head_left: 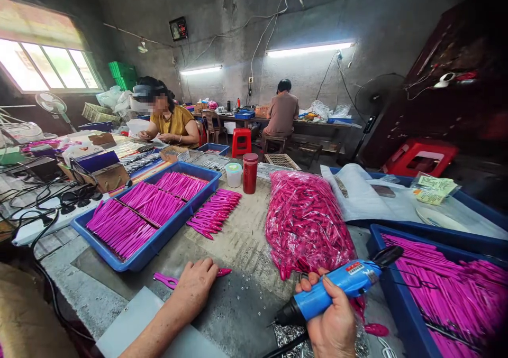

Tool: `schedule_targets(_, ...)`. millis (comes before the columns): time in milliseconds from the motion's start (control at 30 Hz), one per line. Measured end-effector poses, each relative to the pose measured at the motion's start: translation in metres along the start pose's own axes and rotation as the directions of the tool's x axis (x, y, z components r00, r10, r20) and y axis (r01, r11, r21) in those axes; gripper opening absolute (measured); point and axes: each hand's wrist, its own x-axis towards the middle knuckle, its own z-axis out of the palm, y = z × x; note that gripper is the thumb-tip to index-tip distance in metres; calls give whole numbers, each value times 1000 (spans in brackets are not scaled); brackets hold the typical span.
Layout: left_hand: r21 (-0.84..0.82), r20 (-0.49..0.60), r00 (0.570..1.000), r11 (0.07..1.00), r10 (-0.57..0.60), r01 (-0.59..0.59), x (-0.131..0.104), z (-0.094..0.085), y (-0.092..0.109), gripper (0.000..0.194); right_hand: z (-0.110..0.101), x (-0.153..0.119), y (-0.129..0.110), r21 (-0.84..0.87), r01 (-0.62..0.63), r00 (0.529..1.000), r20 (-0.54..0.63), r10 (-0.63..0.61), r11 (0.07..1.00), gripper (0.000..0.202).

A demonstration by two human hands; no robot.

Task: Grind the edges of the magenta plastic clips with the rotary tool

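Observation:
My left hand (197, 283) lies over a pink tool-shaped piece (165, 280) on the dark work mat (234, 305), its two ends showing on either side of the fingers. In my right hand (332, 315) is a blue electric screwdriver (337, 289), its black tip pointing down and left above the table. Small metal rings or nuts (260, 294) are scattered on the mat between my hands. Beyond my left hand lies a row of pink pieces (214, 212). A clear bag of red-pink pieces (307, 220) stands behind the screwdriver.
A blue tray (138, 263) of pink pieces is at the left, another blue tray (391, 289) at the right. A red canister (250, 174) and a small lidded cup (234, 175) stand behind. Two people (174, 122) sit farther back. A power strip (59, 218) lies left.

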Motion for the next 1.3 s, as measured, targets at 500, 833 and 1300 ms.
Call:
schedule_targets(500, -108, -45, 996, 991, -80, 75, 4, 10, 7, 26, 0, 0, 0, 5, 0, 1000, 22, 0, 1000, 37)
schedule_targets(833, -225, -135, 991, 974, -25, -6, 6, 18, 0, 27, 2, -1, -1, 4, -10, 1000, -5, 10, 1000, 38)
schedule_targets(1300, -322, -124, 989, 946, -80, 36, 12, 15, 5, 23, -1, 1, 1, -2, 24, 999, 48, -24, 1000, 34)
